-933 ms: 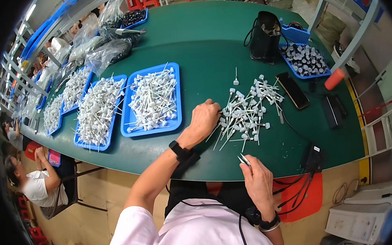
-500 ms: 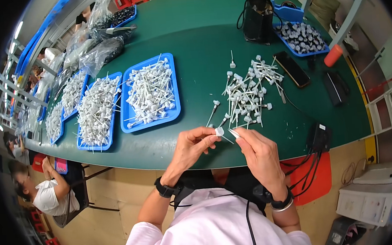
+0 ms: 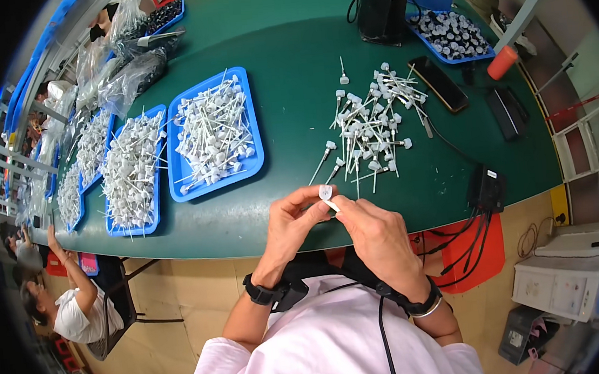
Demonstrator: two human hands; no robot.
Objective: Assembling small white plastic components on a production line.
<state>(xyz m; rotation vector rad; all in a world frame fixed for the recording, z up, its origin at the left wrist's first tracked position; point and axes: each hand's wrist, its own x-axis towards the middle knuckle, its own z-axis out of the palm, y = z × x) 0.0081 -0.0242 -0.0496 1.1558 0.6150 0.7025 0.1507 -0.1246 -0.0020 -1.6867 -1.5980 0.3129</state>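
My left hand (image 3: 292, 223) is closed, its thumb and forefinger pinching a small white capped part (image 3: 326, 191) just above the table's near edge. The cap faces up. In my right hand (image 3: 381, 240) is a slim white pointed tool (image 3: 331, 205), its tip touching or nearly touching the cap; its exact kind is too small to tell. Just beyond my hands lies a loose pile of white-capped parts with thin stems (image 3: 374, 128). A single such part (image 3: 323, 160) rests nearer my left hand.
Left of the pile, a blue tray (image 3: 257, 155) and another blue tray (image 3: 153, 209) hold many similar parts. A black phone (image 3: 439, 84), a black bag (image 3: 382, 12) and a tray of black-and-clear pieces (image 3: 437, 53) are at the right. A co-worker (image 3: 77, 310) sits at left.
My right hand has moved left, bringing the white tool to the cap in my left hand. The cap is turned more upward. The whole view has shifted slightly.
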